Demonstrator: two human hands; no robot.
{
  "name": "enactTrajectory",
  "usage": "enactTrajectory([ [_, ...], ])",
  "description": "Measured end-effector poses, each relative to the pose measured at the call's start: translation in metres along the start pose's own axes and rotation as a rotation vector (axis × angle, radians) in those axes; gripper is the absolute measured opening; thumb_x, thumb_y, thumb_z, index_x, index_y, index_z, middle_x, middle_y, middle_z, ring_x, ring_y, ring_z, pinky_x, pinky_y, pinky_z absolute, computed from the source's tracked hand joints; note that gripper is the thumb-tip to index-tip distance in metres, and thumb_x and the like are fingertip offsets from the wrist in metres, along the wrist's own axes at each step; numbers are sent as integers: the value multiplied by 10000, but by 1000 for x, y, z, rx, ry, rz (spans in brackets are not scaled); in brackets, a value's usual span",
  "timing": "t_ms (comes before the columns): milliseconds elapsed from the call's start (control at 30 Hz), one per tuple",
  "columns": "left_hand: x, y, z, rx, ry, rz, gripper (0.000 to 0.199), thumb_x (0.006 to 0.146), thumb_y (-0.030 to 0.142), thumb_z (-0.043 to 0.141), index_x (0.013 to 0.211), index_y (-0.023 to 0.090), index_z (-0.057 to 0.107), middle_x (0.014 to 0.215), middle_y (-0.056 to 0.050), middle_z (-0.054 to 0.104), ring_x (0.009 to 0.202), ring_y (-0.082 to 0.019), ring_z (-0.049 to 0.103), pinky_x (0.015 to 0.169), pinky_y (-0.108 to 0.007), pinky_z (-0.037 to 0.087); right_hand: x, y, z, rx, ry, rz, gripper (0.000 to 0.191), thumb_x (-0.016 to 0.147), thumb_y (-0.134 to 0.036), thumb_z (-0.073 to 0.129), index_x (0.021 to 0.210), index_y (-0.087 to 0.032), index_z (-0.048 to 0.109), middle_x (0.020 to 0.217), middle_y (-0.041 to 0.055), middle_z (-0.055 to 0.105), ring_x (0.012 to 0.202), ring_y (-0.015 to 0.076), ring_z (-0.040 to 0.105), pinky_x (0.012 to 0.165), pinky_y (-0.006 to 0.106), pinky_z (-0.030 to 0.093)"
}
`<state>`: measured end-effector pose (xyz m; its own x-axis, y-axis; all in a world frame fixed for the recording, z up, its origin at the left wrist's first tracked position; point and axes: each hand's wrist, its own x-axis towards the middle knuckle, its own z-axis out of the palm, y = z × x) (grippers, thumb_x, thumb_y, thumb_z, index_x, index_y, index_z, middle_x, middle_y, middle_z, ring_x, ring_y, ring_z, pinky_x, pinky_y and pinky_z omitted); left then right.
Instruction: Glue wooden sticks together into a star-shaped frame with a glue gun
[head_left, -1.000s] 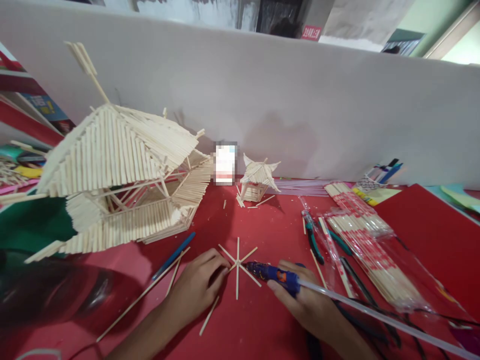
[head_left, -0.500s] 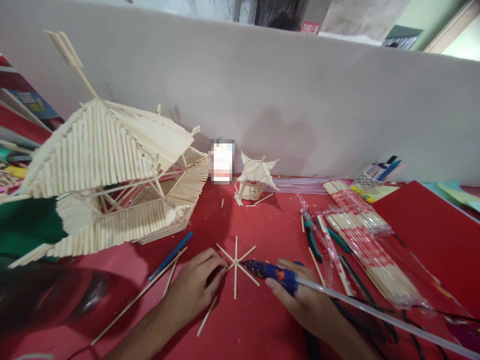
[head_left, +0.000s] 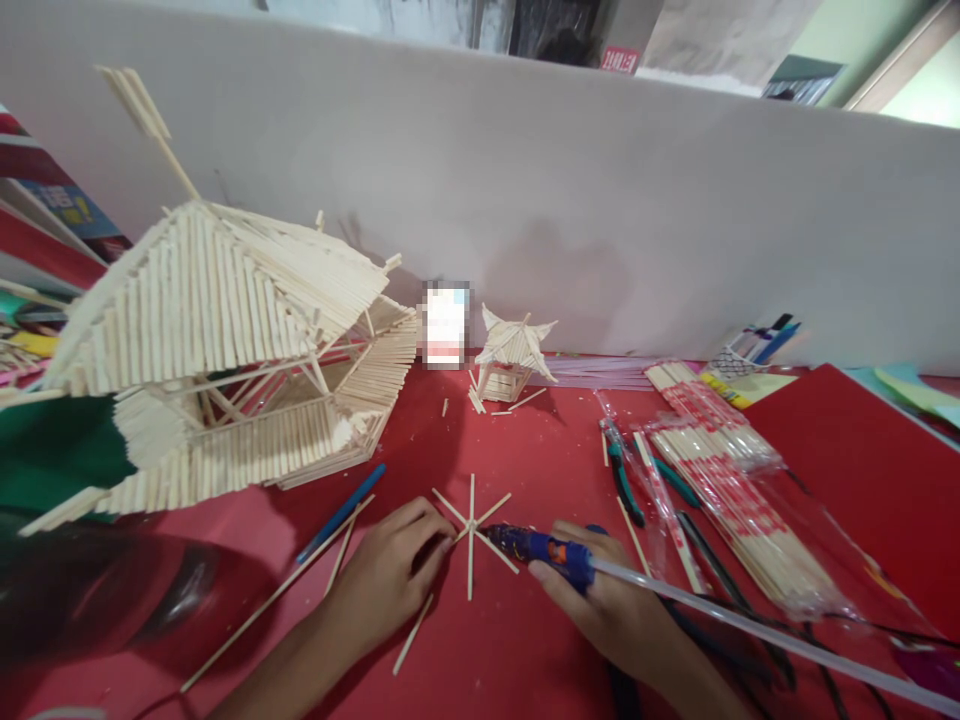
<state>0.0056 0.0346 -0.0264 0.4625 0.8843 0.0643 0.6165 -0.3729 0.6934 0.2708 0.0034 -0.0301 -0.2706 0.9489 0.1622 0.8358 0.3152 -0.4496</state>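
On the red tabletop lies a star of thin wooden sticks [head_left: 471, 565], joined at its middle. My left hand [head_left: 409, 560] pinches the end of the star's lower-left stick between thumb and fingers. In my right hand [head_left: 600, 575] is a blue hot glue gun [head_left: 544, 550], its dark nozzle pointing left at the star's centre, close to or touching it. A long translucent glue stick [head_left: 735, 620] runs out of the back of the gun to the lower right. One loose stick [head_left: 413, 635] rests below my left hand.
A large stick-built pavilion [head_left: 217, 330] stands at left, a small one [head_left: 514, 355] at the back. A blue pen [head_left: 341, 515] lies left of my hand. To the right are green-handled pliers [head_left: 626, 485], packaged chopsticks [head_left: 735, 500] and a red board [head_left: 862, 480]. A dark bottle [head_left: 135, 590] blurs at lower left.
Both hands and the star stay almost where they were. The glue gun's nozzle has shifted very slightly; the whole view has moved a little.
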Motion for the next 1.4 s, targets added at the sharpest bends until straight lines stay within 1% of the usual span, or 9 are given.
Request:
enactTrajectory([
  [167,0,0,0,7,10,5,221,997,235,449,918,213,654,904,-29,636,828,-165,611,735,-260,446,-1,1,1,-1,5,36,313,947,-446,492,968,-247,732,966,50,754,900,222,715,793,307,568],
  [467,1,0,0,-6,8,4,224,1001,244,445,916,215,650,911,-31,641,832,-167,616,732,-258,451,0,0,4,20,55,50,327,936,-452,499,976,-229,736,963,72,751,887,252,712,806,365,570],
  [733,0,1,-1,0,9,-1,216,999,238,451,923,214,652,916,-31,643,835,-167,616,736,-257,449,0,-2,-3,20,9,63,330,931,-459,497,947,-234,739,984,71,757,936,252,710,843,344,568],
  [900,0,1,0,-14,0,-6,225,1006,245,447,933,215,657,919,-30,640,844,-168,612,747,-263,445,-1,-5,-6,104,-20,32,309,938,-441,495,916,-248,734,947,58,754,900,241,713,817,333,573],
  [967,0,0,0,-21,0,-2,221,1006,245,449,936,215,656,924,-30,640,848,-167,613,749,-261,444,-2,-4,-5,146,-27,62,320,932,-466,500,908,-251,735,974,62,754,939,249,711,841,340,572],
  [1100,0,1,-1,-19,-8,-18,223,1005,248,446,927,216,653,919,-29,640,843,-169,615,742,-261,445,-4,2,-4,191,-9,237,427,893,-574,513,1022,-232,733,1088,88,748,1007,283,705,857,382,584],
  [1167,0,2,-1,-18,-8,-24,225,1004,249,444,921,216,650,915,-28,639,836,-169,616,736,-261,445,-2,4,-7,175,1,279,463,880,-595,513,1049,-221,729,1106,99,745,1021,297,702,857,398,586],
  [1300,-1,3,-2,-19,1,-19,227,1001,246,447,916,219,656,910,-28,641,833,-168,615,735,-259,448,2,-4,-16,148,-38,142,329,902,-501,514,886,-258,736,963,67,759,939,268,712,822,347,578],
  [1400,-1,2,-2,-23,3,-13,221,1002,250,450,936,221,660,917,-26,643,837,-166,614,742,-259,446,3,-10,-17,213,-87,39,304,925,-459,497,815,-272,711,890,44,746,869,235,709,767,303,570],
])
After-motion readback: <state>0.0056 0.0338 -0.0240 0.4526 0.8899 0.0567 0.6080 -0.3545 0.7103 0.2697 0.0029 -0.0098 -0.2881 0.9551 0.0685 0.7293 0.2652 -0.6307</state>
